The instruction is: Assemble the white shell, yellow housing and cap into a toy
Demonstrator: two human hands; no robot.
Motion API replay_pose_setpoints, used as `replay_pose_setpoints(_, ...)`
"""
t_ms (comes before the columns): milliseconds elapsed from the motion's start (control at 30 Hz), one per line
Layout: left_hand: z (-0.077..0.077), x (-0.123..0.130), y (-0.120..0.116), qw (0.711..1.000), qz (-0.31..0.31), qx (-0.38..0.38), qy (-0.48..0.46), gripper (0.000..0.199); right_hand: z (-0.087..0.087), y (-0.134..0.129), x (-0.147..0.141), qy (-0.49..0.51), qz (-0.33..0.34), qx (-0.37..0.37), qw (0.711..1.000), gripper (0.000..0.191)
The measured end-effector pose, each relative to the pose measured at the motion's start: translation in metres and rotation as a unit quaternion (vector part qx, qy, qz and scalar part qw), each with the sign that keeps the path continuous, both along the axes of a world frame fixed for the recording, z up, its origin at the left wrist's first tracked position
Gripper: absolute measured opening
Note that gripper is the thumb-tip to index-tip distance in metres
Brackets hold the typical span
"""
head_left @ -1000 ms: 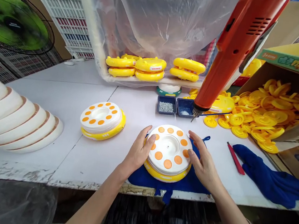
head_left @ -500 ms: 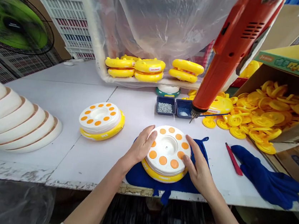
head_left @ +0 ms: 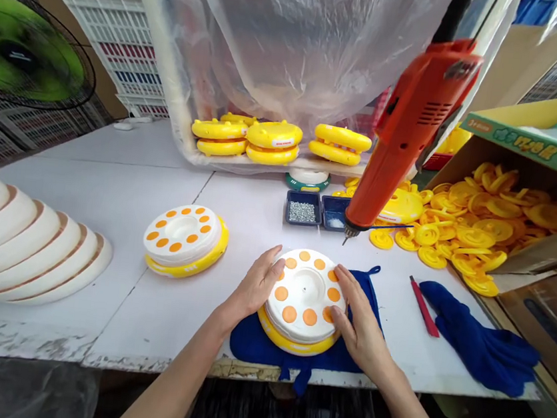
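Dotted disc faces up between the hands

White shells (head_left: 37, 245) stand far left of the fingers, a second disc (head_left: 182, 239) nearer. The left hand (head_left: 257, 280), fingers together and thumb apart, holds the left rim of the disc (head_left: 305, 291), which lies dots upward on the cloth (head_left: 246, 343), round, equally broad every way. Trays (head_left: 303, 223) sit beyond the fingertips; the driver (head_left: 399, 142) hangs bit-down before one. The right hand (head_left: 358, 325), its thumb apart too, holds the right rim. Rightward lie a red tool (head_left: 424, 306) and a glove (head_left: 482, 339), yellow parts (head_left: 477, 228) beyond.
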State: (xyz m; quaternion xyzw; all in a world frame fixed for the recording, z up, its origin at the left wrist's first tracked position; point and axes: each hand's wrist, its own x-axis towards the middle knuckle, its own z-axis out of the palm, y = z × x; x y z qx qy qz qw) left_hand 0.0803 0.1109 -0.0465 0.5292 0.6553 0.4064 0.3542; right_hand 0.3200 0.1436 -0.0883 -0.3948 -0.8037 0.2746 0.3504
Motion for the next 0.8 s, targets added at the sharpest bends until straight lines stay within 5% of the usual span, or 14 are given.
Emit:
replay_pose_setpoints(200, 0.001, 0.002, -0.008, 0.999, 0.049, -0.012, -0.013, 0.062, 0.014, 0.017, -0.002, -0.008, 0.026, -0.022, 0.999, 0.057)
replay_pose_setpoints(633, -0.016, 0.008, 0.009, 0.998, 0.051, -0.024, -0.041, 0.055, 0.010, -0.010, 0.000, -0.033, 0.005, -0.010, 0.999, 0.063)
replay_pose_setpoints(800, -0.009, 0.007, 0.004, 0.997, 0.065, -0.008, -0.042, 0.052, 0.013, -0.020, 0.003, -0.026, -0.009, -0.023, 0.999, 0.063)
